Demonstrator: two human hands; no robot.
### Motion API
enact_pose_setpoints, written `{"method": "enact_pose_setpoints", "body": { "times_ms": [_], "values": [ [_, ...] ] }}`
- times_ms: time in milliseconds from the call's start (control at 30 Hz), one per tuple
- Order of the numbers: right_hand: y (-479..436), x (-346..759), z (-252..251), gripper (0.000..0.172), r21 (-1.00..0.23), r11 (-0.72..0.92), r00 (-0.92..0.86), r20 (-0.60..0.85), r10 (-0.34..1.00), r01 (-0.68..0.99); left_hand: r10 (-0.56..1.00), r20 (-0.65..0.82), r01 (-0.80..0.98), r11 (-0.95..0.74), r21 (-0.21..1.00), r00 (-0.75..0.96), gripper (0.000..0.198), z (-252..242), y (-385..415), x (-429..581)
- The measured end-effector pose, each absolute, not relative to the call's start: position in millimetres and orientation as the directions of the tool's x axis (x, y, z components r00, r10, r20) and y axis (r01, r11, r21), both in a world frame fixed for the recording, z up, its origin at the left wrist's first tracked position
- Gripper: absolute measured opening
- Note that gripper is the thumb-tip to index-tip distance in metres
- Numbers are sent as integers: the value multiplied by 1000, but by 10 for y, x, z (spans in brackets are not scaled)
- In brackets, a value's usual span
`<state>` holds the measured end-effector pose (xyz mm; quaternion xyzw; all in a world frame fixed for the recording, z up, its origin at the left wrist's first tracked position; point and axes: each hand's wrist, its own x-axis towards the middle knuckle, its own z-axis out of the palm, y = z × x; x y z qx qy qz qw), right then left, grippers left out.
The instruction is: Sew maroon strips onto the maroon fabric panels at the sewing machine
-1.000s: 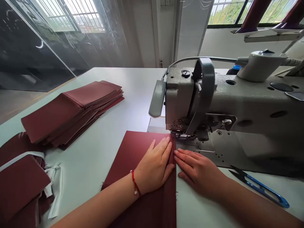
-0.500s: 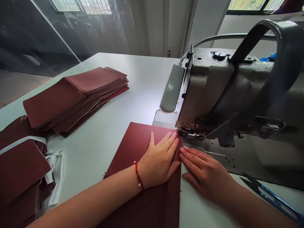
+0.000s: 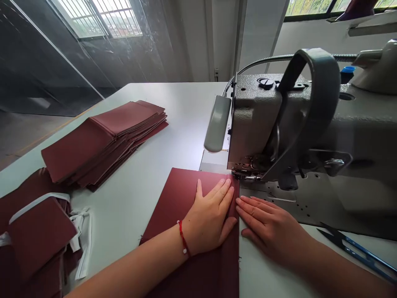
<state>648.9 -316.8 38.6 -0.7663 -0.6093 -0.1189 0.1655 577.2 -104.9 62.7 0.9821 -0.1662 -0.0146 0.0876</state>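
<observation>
Both hands lie at a maroon panel in front of the sewing machine.
From my remote seat I see the left hand (image 3: 211,219) pressed flat on the maroon panel (image 3: 176,203), fingers parted, its grip released; a red bracelet (image 3: 182,238) circles that wrist. The right hand (image 3: 271,229) has a released grip too, palm down, fingertips at the panel's right edge. The panel rests on the bench (image 3: 120,211) before the sewing machine (image 3: 257,111), its far right corner at the presser foot (image 3: 248,178); I cannot tell whether it runs beneath. Well left of the machine I make out a stack of folded maroon pieces (image 3: 102,140), and nearer me than that stack, maroon bundles (image 3: 40,231) with a white band (image 3: 34,205). Blue-handled thread snips (image 3: 356,248) lie in front of the machine, beside the right forearm.
</observation>
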Motion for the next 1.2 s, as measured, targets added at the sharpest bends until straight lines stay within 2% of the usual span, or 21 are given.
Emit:
{"method": "enact_pose_setpoints", "body": {
  "times_ms": [200,400,700,867,1200],
  "values": [
    [-3151,6485,414,40,-79,-224,237,368,899,971,-310,-45,-296,-935,194,950,59,646,-1055,5803],
    [-3156,6410,411,35,-54,-158,166,395,903,986,-293,-55,-278,-942,188,955,61,665,-1063,5879],
    [-3135,6394,402,32,-43,-199,198,429,881,979,-257,-56,-239,-945,221,965,61,693,-1063,6024],
    [-3113,6448,397,33,-70,-220,229,412,882,973,-245,-15,-235,-944,229,969,53,716,-1051,6105],
    [-3119,6459,383,34,-9,-251,232,412,881,968,-201,-8,-192,-947,259,980,43,772,-1068,6179]
  ]
}}
